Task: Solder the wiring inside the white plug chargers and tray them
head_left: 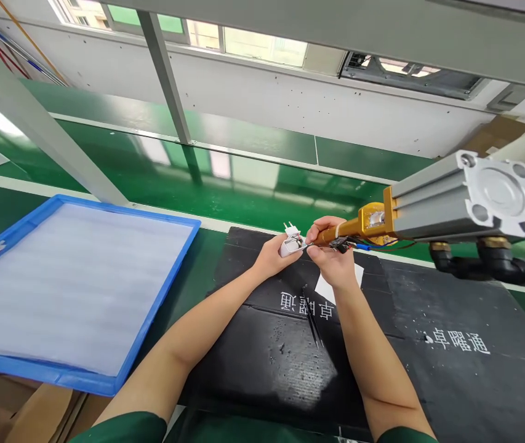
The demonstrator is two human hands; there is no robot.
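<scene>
A white plug housing (291, 247) with a two-pin plug on top and thin wires inside is held in my left hand (272, 257). My right hand (336, 264) is closed close beside it, fingertips pinched at the housing's right edge. The narrow front of a gold-coloured tool (340, 232) crosses over my right fingers and hides what they hold. A small dark part with wires (341, 245) shows by my right palm. Black tweezers (312, 317) lie on the black mat below my hands. A white sheet (324, 289) lies partly under my right hand.
A large silver air cylinder (465, 191) with black hose fittings overhangs the right side. On the left sits a blue-rimmed tray (160, 301) lined with white sheet. The black mat (262, 363) covers the green bench, and a grey post (165, 74) rises behind.
</scene>
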